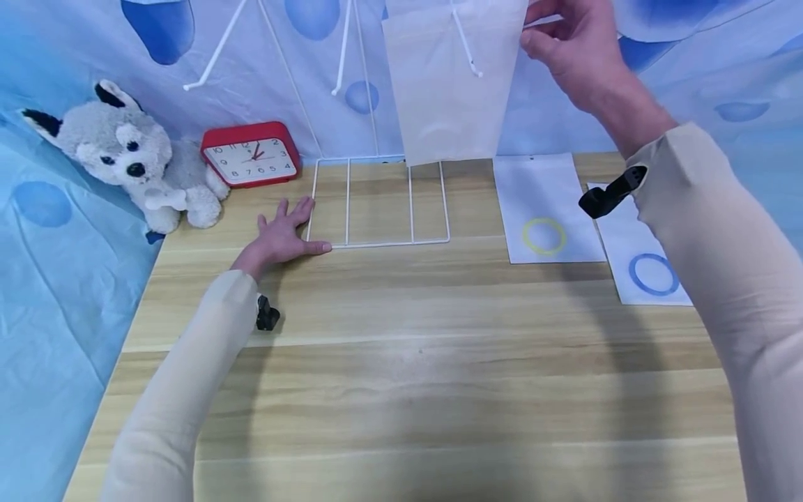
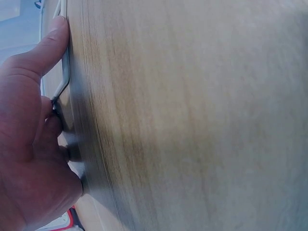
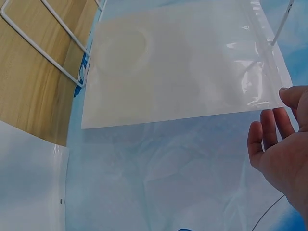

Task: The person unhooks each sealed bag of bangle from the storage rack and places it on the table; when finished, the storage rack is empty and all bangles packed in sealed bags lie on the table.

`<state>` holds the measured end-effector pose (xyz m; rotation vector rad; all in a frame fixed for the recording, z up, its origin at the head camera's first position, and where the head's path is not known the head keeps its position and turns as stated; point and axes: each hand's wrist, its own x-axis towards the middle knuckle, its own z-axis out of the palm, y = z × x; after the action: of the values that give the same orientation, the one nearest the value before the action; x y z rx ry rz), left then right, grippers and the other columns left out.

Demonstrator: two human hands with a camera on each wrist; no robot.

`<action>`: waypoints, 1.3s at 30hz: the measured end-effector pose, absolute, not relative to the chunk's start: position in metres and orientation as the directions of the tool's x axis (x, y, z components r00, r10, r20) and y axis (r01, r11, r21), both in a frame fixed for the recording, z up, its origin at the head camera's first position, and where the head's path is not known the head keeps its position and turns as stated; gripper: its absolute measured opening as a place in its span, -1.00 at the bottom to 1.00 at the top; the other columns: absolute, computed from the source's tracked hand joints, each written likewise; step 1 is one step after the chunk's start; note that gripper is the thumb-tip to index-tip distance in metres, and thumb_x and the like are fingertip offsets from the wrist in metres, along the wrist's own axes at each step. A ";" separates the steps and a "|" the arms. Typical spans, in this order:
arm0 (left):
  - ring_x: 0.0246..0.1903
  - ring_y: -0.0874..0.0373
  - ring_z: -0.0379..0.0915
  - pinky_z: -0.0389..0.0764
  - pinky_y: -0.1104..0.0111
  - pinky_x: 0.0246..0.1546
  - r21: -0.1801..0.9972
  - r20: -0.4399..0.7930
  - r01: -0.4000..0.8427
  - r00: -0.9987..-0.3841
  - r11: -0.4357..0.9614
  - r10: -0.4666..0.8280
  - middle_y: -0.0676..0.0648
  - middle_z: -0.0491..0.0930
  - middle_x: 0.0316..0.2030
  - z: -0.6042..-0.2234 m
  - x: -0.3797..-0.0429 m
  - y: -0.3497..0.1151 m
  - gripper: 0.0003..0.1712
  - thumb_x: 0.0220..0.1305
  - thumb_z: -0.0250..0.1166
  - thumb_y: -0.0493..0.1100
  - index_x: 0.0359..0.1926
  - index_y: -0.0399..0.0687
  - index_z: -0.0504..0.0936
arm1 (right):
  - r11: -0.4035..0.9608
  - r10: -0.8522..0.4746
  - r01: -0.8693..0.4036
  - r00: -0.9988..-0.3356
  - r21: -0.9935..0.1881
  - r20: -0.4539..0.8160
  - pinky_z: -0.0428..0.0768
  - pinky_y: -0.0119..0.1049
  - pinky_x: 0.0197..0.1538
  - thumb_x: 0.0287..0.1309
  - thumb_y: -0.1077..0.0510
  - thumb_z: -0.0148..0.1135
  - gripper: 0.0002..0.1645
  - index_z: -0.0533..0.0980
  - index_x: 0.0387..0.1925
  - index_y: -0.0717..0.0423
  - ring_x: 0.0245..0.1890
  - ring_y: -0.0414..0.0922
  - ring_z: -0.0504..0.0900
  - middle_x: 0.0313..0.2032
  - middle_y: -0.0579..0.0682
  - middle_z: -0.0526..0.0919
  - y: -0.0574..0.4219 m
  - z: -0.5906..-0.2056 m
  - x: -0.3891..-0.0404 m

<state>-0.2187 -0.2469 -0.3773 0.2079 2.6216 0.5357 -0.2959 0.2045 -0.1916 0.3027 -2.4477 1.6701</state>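
Observation:
A flat white plastic bag (image 1: 448,104) hangs from a white wire hook against the backdrop; a faint round shape shows through it in the right wrist view. My right hand (image 1: 577,52) pinches the bag's upper right corner between thumb and fingers, seen too in the right wrist view where the hand (image 3: 284,137) comes in from the right. My left hand (image 1: 282,233) lies with fingers spread on the table, its thumb over the front left corner of the white wire rack's base (image 1: 389,245). In the left wrist view that thumb (image 2: 48,45) rests along the wire.
Two white bags lie at right, one with a yellow ring (image 1: 544,236), the other with a blue ring (image 1: 654,274). A red clock (image 1: 251,155) and a grey plush husky (image 1: 132,157) stand at the back left. Two more hooks (image 1: 341,49) jut out left of the hanging bag.

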 end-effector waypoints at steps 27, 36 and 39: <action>0.49 -0.22 -0.70 -0.63 -0.32 0.27 0.424 -0.395 0.051 -0.888 0.904 0.236 -0.10 -0.33 0.58 -0.394 -0.215 -0.251 0.27 0.19 0.33 0.37 0.60 0.02 -0.25 | 0.159 -0.198 -0.202 -0.965 -0.966 0.170 0.46 -0.29 0.25 0.40 0.21 0.12 -0.53 0.53 0.28 -0.11 0.16 -0.02 0.49 0.18 0.07 0.52 0.184 -0.211 -0.301; 0.49 -0.23 -0.69 -0.62 -0.32 0.27 0.421 -0.387 0.055 -0.892 0.905 0.234 -0.10 -0.33 0.58 -0.394 -0.217 -0.253 0.25 0.22 0.31 0.36 0.61 0.01 -0.25 | 0.094 -0.235 -0.143 -0.965 -0.985 0.118 0.49 -0.23 0.23 0.43 0.27 0.10 -0.51 0.51 0.31 -0.11 0.20 0.00 0.46 0.24 0.04 0.43 0.173 -0.211 -0.308; 0.49 -0.23 -0.69 -0.61 -0.32 0.27 0.418 -0.384 0.059 -0.893 0.906 0.236 -0.11 -0.33 0.58 -0.395 -0.217 -0.253 0.24 0.23 0.31 0.35 0.60 -0.01 -0.25 | 0.079 -0.242 -0.125 -0.965 -0.989 0.102 0.51 -0.23 0.21 0.42 0.26 0.10 -0.50 0.49 0.32 -0.09 0.20 0.01 0.46 0.28 0.01 0.40 0.169 -0.211 -0.310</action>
<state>-0.2166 -0.2535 -0.3954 0.2148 2.6341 0.5594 -0.3104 0.1687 -0.2114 0.4046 -2.3709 2.1559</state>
